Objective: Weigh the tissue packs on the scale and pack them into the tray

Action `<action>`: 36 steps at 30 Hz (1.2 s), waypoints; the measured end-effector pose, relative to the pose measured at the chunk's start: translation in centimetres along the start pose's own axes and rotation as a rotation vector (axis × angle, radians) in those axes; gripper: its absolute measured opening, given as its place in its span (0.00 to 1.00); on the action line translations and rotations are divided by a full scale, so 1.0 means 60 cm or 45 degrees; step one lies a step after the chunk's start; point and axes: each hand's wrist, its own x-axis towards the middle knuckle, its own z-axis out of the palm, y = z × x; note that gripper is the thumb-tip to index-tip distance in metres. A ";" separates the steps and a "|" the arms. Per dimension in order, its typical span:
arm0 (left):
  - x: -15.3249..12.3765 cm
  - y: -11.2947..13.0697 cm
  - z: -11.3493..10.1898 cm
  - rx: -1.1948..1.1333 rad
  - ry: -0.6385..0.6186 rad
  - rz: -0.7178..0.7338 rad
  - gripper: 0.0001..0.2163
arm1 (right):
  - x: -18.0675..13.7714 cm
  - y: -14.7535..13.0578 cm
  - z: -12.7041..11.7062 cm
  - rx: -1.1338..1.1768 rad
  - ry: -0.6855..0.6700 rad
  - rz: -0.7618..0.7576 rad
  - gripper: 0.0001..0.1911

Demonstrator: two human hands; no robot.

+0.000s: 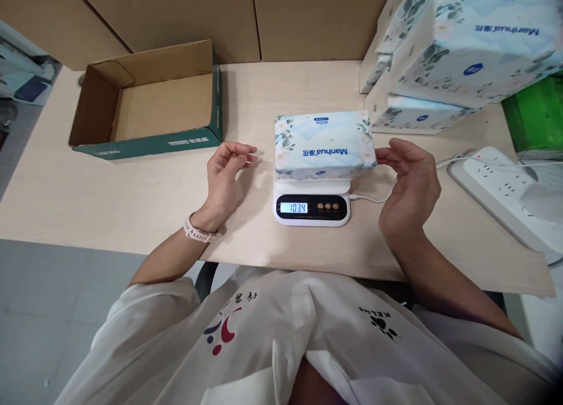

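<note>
1. Head view: the Manhua tissue pack (pixel 324 142) lies on the digital scale (pixel 313 208), which reads 103.4.
2. Left hand (pixel 226 173), loosely curled and empty, is left of the pack.
3. Right hand (pixel 410 185), half open, grips nothing; fingertips at the pack's right end, contact unclear.

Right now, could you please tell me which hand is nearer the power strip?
Right: the right hand is left of the power strip; the left hand is beyond the digital scale.
</note>
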 end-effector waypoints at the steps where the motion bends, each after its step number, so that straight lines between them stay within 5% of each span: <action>1: 0.000 0.000 0.000 -0.003 -0.004 0.001 0.04 | 0.000 0.000 0.000 -0.009 -0.011 0.005 0.27; 21: -0.005 -0.004 0.001 0.032 -0.079 0.039 0.05 | 0.002 0.011 -0.002 -0.071 -0.030 -0.005 0.29; 26: -0.004 -0.021 -0.007 0.073 -0.181 0.144 0.12 | 0.001 0.014 -0.001 -0.075 -0.017 0.016 0.30; 36: -0.017 -0.016 -0.010 0.037 -0.540 -0.014 0.37 | -0.002 0.025 -0.007 -0.121 -0.112 0.030 0.33</action>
